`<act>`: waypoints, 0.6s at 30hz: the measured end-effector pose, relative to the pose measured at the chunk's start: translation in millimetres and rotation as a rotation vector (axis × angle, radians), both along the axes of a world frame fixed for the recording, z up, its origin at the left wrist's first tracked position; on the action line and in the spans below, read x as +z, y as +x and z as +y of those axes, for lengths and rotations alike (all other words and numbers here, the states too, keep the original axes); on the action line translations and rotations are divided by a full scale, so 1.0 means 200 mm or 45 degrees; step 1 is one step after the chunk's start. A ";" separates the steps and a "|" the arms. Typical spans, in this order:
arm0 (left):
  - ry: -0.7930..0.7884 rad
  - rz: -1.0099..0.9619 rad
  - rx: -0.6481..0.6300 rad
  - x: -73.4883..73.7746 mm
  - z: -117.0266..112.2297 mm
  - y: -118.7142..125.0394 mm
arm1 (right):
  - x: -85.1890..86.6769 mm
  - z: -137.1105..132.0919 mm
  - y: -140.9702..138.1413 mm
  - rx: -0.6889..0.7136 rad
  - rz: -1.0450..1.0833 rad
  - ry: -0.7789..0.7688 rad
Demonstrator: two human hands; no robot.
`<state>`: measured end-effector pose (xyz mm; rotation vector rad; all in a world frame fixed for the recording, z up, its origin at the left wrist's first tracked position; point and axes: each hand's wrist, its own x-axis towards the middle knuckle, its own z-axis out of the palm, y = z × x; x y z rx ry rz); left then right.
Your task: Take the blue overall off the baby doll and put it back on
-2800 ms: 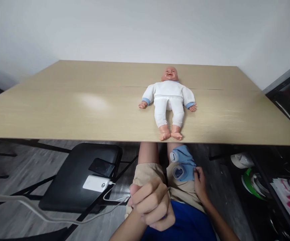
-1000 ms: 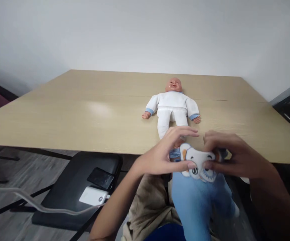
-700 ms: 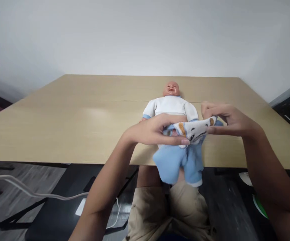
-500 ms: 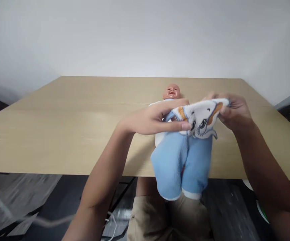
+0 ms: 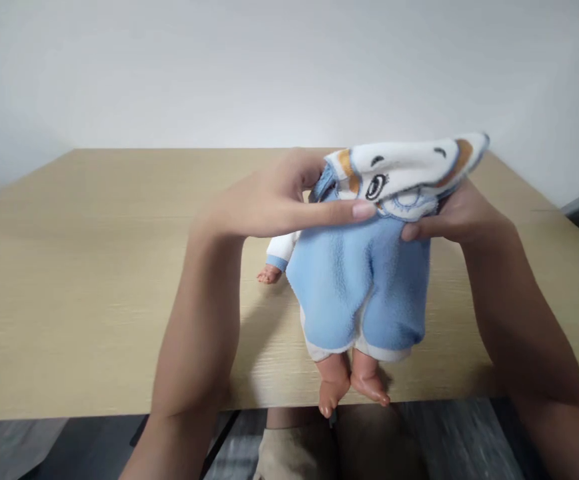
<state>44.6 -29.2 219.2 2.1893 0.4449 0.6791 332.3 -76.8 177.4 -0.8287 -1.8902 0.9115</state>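
A small light-blue fleece garment [image 5: 364, 287] with a white cartoon-animal bib hangs in the air above the table. My left hand [image 5: 279, 200] pinches its top left edge and my right hand [image 5: 454, 217] pinches its top right edge. Behind the garment lies a baby doll in white clothes; only one sleeve and hand [image 5: 275, 259] and both bare feet [image 5: 352, 387] show. The doll's head and body are hidden by the garment.
The doll lies on a light wooden table [image 5: 84, 280] near its front edge, against a white wall. Below the edge I see my legs in tan shorts [image 5: 289, 453] and a grey floor.
Both hands have lifted the blue garment from my lap up over the table and now hold it spread in front of the doll. The camera has tilted and moved closer.
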 end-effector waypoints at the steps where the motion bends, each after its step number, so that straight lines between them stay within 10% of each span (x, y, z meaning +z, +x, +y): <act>1: 0.007 0.081 -0.030 -0.01 0.02 -0.01 | 0.00 -0.01 0.00 -0.028 -0.001 0.013; 5: 0.088 0.052 -0.034 -0.02 0.04 -0.02 | 0.01 0.00 -0.01 -0.037 -0.271 -0.034; 11: 0.128 -0.105 -0.020 0.01 -0.05 0.05 | 0.04 0.00 -0.08 0.443 -0.446 -0.232; 18: -0.153 -0.066 0.101 -0.08 0.07 -0.04 | 0.13 -0.14 -0.06 0.244 -0.495 -0.091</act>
